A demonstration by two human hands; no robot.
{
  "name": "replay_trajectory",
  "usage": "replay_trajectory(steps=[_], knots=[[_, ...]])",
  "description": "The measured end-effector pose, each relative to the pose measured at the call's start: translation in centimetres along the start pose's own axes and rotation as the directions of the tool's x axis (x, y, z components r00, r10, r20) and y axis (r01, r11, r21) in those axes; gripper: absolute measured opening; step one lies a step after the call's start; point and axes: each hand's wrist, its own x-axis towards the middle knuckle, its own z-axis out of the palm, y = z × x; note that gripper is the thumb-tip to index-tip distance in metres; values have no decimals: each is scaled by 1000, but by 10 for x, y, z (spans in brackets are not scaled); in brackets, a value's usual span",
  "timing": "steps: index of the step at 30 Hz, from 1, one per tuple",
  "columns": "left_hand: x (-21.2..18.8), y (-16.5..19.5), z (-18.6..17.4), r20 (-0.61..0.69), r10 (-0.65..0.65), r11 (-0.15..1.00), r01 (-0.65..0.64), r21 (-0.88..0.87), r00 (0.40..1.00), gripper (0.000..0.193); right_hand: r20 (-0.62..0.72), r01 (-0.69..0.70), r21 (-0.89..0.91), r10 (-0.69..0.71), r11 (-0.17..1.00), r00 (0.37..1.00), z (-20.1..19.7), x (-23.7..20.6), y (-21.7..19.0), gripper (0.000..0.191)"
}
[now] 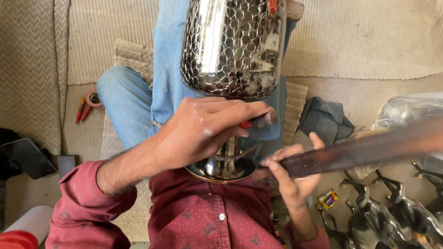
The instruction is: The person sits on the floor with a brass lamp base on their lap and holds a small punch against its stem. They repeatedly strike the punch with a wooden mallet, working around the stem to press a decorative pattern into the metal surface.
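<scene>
Held close under the camera, a long dark file (369,150) lies pinched between the thumb and fingers of the right hand (290,177), its far end reaching past the frame. Next in size, a shiny metal vase (233,46) with a scale pattern rests on the person's lap, foot (221,168) toward the chest. Its surface looks already polished; what work remains cannot be told. Left hand (203,129) curls around a small red-handled tool (258,121) at the vase's neck.

Floor-level metal craft workshop

Woven mats (369,41) cover the floor; red pliers (83,109) lie at nine o'clock, polished metal animal figures (392,216) at four o'clock.
</scene>
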Motion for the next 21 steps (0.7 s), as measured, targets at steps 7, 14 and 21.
replay_trajectory(steps=[7, 14, 21], knots=[[5, -5, -3, 27, 38, 999, -38, 6, 999, 57, -285, -215, -267, 137, 939, 949, -37, 7, -44, 66], [6, -10, -7, 121, 15, 997, -6, -77, 993, 61, -183, 94, -49, -101, 994, 978, -65, 6, -63, 103], [-1, -11, -5, 73, 44, 995, -36, -97, 996, 62, 426, 422, -888, -17, 184, 905, -63, 60, -100, 80]])
